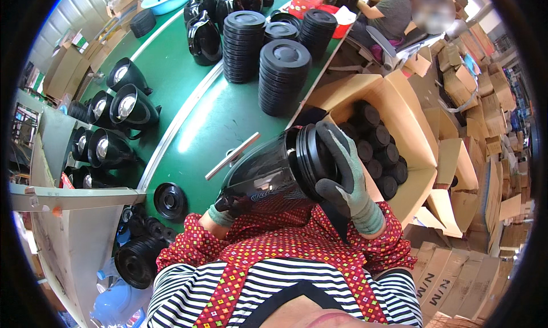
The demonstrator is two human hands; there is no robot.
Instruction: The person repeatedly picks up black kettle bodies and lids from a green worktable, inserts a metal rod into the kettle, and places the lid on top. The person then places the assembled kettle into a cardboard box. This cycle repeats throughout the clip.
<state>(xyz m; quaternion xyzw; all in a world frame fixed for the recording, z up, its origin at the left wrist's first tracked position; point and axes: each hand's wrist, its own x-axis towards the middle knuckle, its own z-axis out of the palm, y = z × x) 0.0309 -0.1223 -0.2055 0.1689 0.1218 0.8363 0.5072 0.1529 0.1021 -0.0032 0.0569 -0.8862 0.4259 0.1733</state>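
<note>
Tilted in front of my chest is a glossy black jug body [261,177], its wide end toward the right. My left hand [221,215], in a grey-green glove, holds it from below at the narrower end; the jug hides most of its fingers. My right hand [349,174], gloved with dark fingertips, is closed round a ridged black round cap [317,162] at the wide end. A narrow gap shows between part of the cap and the jug rim. I cannot tell whether the cap is seated.
Stacks of black round caps [283,80] stand ahead on the green table [197,120], beside glossy black jugs [204,40]. More jugs [132,105] lie at left. A metal bar [233,156] and loose cap [170,201] are nearby. An open carton [419,140] holds black parts. A person [388,14] sits far right.
</note>
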